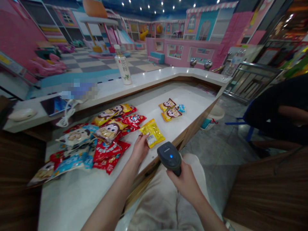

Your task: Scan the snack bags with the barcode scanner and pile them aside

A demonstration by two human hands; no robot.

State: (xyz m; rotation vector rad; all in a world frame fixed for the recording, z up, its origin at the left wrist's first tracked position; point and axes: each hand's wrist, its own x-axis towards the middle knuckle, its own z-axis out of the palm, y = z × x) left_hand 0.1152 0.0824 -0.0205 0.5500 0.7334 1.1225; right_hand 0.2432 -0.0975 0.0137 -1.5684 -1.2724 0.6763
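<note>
My right hand (186,179) is wrapped round the handle of a dark barcode scanner (166,152) with a blue light on top. The scanner's head is just right of a yellow snack bag (157,130), which lies back side up on the counter with a pale label patch showing. My left hand (141,147) grips that bag by its near left edge, its thumb hidden from me. Left of it is a pile of snack bags: yellow ones with a cartoon face (110,130), red ones (108,154) and blue ones (74,163).
Two yellow bags (171,113) and a small blue packet (181,108) lie farther along the white counter (190,93). A drink bottle (123,67) stands on the raised ledge, near a white cable (66,114). A bucket (211,117) and a seated person (281,109) are at right.
</note>
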